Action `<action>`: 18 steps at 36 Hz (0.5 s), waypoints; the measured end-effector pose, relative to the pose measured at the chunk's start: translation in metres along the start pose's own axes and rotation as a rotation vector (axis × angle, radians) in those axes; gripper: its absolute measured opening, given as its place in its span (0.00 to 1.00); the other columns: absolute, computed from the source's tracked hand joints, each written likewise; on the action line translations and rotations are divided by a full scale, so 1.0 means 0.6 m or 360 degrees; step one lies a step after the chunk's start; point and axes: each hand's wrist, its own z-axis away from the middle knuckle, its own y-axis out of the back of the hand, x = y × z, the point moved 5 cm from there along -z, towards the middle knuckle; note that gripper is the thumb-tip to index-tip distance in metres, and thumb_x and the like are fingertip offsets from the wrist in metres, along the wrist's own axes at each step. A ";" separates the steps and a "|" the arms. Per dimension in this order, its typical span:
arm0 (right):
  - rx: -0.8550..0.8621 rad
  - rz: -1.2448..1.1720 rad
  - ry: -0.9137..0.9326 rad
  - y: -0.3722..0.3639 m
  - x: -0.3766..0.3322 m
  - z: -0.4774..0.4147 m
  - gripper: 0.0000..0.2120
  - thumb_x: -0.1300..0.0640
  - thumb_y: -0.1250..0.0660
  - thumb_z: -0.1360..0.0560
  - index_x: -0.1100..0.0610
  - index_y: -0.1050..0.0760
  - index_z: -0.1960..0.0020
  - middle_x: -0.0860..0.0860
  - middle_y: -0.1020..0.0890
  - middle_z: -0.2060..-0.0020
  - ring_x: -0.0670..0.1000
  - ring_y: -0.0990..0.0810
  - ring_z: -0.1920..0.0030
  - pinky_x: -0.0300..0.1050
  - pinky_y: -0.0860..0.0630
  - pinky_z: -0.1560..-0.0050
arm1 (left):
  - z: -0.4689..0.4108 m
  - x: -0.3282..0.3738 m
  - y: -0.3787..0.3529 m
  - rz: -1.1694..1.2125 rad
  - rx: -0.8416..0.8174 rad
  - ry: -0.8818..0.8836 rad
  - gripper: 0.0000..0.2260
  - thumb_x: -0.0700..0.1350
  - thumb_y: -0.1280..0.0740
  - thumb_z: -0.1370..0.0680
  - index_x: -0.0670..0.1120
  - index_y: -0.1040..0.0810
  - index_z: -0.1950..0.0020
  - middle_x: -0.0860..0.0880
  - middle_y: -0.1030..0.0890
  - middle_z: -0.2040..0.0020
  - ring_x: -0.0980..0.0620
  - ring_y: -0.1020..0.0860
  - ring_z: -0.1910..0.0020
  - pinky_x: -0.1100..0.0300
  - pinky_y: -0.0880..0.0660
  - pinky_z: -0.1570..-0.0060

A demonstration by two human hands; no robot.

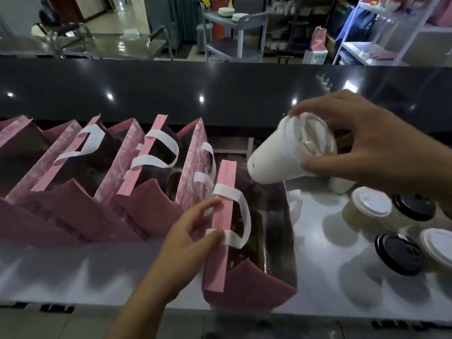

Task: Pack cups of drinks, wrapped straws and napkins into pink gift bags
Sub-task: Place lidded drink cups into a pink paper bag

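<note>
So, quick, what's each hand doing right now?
Left hand: pinching the rim of the open pink bag.
Right hand: gripping a tilted white cup.

Front bag [247, 287] at 6 o'clock: matt pink paper, smooth and paler on the folded rim, darker mauve on the gusset. Its handle [242, 209] is a flat strip of white paper. The row of bags [137, 209] at 9 o'clock is the same matt paper, with a faint marbled print on the sides. The tilted cup [276, 157] at 2 o'clock looks like matt white paper, and its lid [315, 135] is white plastic with a dull sheen. The counter [318, 241] is smooth, reflective metal. The ledge [171, 89] at 12 o'clock is black and polished to a mirror gloss. At 4 o'clock, a black lid [398, 253] is glossy plastic.
</note>
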 end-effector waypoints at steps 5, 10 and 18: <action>-0.0457 0.0328 0.0088 -0.098 -0.028 -0.015 0.34 0.36 0.29 0.38 0.31 0.34 0.33 0.35 0.34 0.40 0.43 0.24 0.49 0.42 0.22 0.52 | -0.001 -0.003 0.014 0.0090 0.0128 -0.0011 0.26 0.35 0.31 0.23 0.68 0.20 0.41 0.63 0.17 0.43 0.59 0.18 0.45 0.61 0.19 0.53; -0.0592 0.0619 0.0211 -0.189 -0.002 -0.045 0.32 0.40 0.29 0.31 0.36 0.36 0.29 0.40 0.32 0.36 0.44 0.27 0.51 0.37 0.29 0.54 | 0.000 -0.010 0.026 0.0125 0.0198 -0.0036 0.26 0.34 0.33 0.22 0.66 0.20 0.40 0.66 0.19 0.42 0.63 0.20 0.43 0.62 0.20 0.52; -0.0613 0.0906 0.0438 -0.257 0.030 -0.071 0.34 0.49 0.27 0.30 0.39 0.37 0.28 0.45 0.28 0.35 0.51 0.29 0.36 0.41 0.29 0.49 | 0.005 -0.020 0.032 0.0058 0.0363 -0.0027 0.23 0.35 0.37 0.21 0.64 0.17 0.45 0.61 0.16 0.48 0.60 0.19 0.56 0.66 0.23 0.59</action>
